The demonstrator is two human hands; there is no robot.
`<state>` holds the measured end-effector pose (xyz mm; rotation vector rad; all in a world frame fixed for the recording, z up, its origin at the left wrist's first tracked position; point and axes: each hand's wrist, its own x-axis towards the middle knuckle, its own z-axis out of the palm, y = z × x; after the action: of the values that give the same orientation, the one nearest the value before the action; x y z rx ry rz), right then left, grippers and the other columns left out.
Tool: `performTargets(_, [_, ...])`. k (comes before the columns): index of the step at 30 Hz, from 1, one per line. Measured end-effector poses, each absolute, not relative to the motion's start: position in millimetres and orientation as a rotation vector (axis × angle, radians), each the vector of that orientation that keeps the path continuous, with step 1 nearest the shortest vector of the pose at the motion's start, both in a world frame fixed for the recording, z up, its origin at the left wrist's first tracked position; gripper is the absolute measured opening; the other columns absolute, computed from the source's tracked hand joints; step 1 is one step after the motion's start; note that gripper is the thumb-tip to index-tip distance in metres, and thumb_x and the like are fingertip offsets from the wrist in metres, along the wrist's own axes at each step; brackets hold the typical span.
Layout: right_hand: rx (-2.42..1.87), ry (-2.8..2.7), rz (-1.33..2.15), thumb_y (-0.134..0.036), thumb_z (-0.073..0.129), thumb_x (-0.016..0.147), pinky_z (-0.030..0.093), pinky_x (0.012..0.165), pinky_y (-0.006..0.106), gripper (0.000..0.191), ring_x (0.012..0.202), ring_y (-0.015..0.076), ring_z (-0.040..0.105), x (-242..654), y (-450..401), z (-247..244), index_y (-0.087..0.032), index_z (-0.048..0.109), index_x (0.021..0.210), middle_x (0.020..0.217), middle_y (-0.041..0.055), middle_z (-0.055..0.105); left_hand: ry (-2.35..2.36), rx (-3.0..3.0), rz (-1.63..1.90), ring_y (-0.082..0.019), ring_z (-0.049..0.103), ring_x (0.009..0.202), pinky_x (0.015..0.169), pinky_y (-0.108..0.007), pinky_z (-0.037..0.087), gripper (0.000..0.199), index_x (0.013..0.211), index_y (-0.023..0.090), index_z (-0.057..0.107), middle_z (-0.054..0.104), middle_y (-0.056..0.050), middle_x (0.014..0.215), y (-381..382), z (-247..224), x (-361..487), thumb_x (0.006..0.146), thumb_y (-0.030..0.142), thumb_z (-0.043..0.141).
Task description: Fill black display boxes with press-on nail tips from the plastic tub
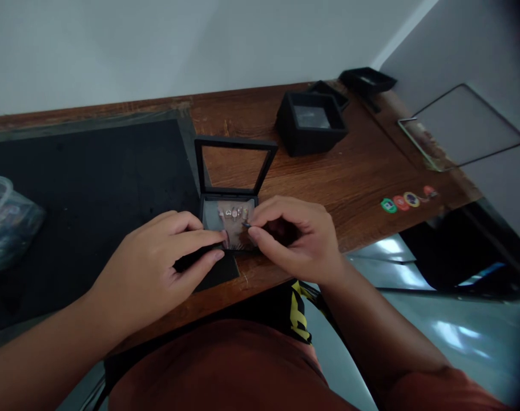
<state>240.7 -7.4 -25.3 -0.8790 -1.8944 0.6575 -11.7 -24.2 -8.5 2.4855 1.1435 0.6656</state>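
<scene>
A small black display box (209,214) lies on the table in front of me, its window lid (238,142) raised. Several small shiny charms (234,213) form a row on the pinkish-grey backing inside. At the box's lower left edge, my left hand (169,251) is closed, thumb below and index fingertip reaching over the rim. My right hand (298,234) pinches something small and dark above the right side of the backing. What it is, I cannot make out. The box's right edge is partly hidden behind this hand.
A dark mat (92,165) covers the table's left part, with a clear plastic tub (11,228) on it. Black boxes (311,134) stand at the back right, another (366,80) farther off. Several round stickers (400,202) and a bent wire frame (463,85) are at the right.
</scene>
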Motion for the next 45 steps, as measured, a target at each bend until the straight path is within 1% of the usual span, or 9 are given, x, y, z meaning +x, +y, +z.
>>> performTargets(5, [-0.827, -1.819, 0.691, -0.011, 0.081, 0.089, 0.052, 0.061, 0.022, 0.009, 0.070, 0.0110, 0.072, 239.3, -9.3, -29.4, -0.016, 0.074, 0.085, 0.085, 0.0025, 0.080, 1.138, 2.501, 0.694, -0.018, 0.066, 0.087, 0.078, -0.033, 0.050, 0.019, 0.116, 0.022, 0.079, 0.072, -0.002, 0.098, -24.3, -9.5, -12.9, 0.105, 0.031, 0.066])
performTargets(10, [-0.860, -1.866, 0.597, -0.008, 0.081, 0.087, 0.049, 0.057, 0.020, 0.010, 0.061, 0.0069, 0.064, 241.0, -8.0, -31.4, -0.014, 0.078, 0.093, 0.079, 0.0000, 0.077, 1.145, 2.526, 0.718, -0.018, 0.067, 0.090, 0.080, -0.033, 0.051, 0.018, 0.117, 0.022, 0.077, 0.074, -0.002, 0.102, -24.2, -9.6, -14.4, 0.106, 0.030, 0.065])
performTargets(12, [-0.847, -1.894, 0.549, -0.006, 0.079, 0.089, 0.053, 0.062, 0.019, 0.010, 0.067, 0.0078, 0.069, 241.4, -8.1, -31.9, -0.015, 0.079, 0.094, 0.083, 0.0013, 0.079, 1.154, 2.521, 0.705, -0.018, 0.068, 0.091, 0.082, -0.034, 0.051, 0.019, 0.117, 0.022, 0.076, 0.075, -0.002, 0.104, -23.8, -9.5, -14.3, 0.106, 0.031, 0.064])
performTargets(14, [-0.821, -1.951, 0.475, -0.006, 0.075, 0.092, 0.059, 0.074, 0.021, 0.012, 0.082, 0.0115, 0.077, 241.4, -8.6, -32.9, -0.016, 0.079, 0.096, 0.093, 0.0043, 0.082, 1.162, 2.513, 0.691, -0.019, 0.068, 0.093, 0.083, -0.035, 0.052, 0.019, 0.117, 0.021, 0.075, 0.075, -0.002, 0.105, -23.6, -9.4, -13.9, 0.106, 0.032, 0.064])
performTargets(17, [-0.787, -2.044, 0.315, -0.005, 0.070, 0.095, 0.062, 0.081, 0.026, 0.016, 0.093, 0.0152, 0.079, 241.2, -9.3, -34.6, -0.017, 0.080, 0.102, 0.102, 0.0067, 0.083, 1.162, 2.515, 0.689, -0.019, 0.068, 0.093, 0.085, -0.035, 0.052, 0.019, 0.118, 0.021, 0.074, 0.076, -0.002, 0.105, -23.5, -9.2, -13.9, 0.106, 0.032, 0.064])
performTargets(23, [-0.728, -2.180, 0.227, -0.006, 0.071, 0.094, 0.061, 0.076, 0.033, 0.016, 0.087, 0.0198, 0.076, 241.8, -9.2, -35.5, -0.012, 0.081, 0.106, 0.102, 0.0099, 0.081, 1.172, 2.523, 0.715, -0.019, 0.069, 0.094, 0.086, -0.035, 0.052, 0.018, 0.117, 0.021, 0.074, 0.077, -0.002, 0.106, -23.3, -8.1, -15.1, 0.106, 0.032, 0.065])
performTargets(33, [-0.683, -2.229, 0.323, -0.015, 0.074, 0.098, 0.056, 0.070, 0.027, 0.006, 0.078, 0.0134, 0.072, 242.1, -9.5, -33.0, -0.017, 0.079, 0.102, 0.095, 0.0034, 0.081, 1.161, 2.542, 0.672, -0.021, 0.070, 0.092, 0.081, -0.037, 0.054, 0.020, 0.115, 0.020, 0.076, 0.078, -0.003, 0.103, -24.8, -8.2, -13.3, 0.106, 0.032, 0.063])
performTargets(41, [-0.642, -2.245, 0.302, -0.015, 0.075, 0.097, 0.057, 0.072, 0.029, 0.007, 0.079, 0.0141, 0.070, 241.7, -10.2, -34.1, -0.015, 0.079, 0.103, 0.098, 0.0055, 0.081, 1.146, 2.527, 0.661, -0.022, 0.069, 0.093, 0.081, -0.038, 0.055, 0.019, 0.117, 0.021, 0.074, 0.077, -0.004, 0.104, -24.6, -8.0, -13.2, 0.106, 0.032, 0.063])
performTargets(45, [-0.698, -2.189, 0.241, -0.014, 0.075, 0.095, 0.056, 0.074, 0.032, 0.008, 0.081, 0.0169, 0.072, 240.5, -10.2, -31.4, -0.013, 0.080, 0.101, 0.098, 0.0078, 0.081, 1.141, 2.526, 0.661, -0.022, 0.069, 0.094, 0.081, -0.038, 0.054, 0.018, 0.118, 0.023, 0.074, 0.076, -0.003, 0.106, -25.2, -8.0, -13.0, 0.106, 0.032, 0.063])
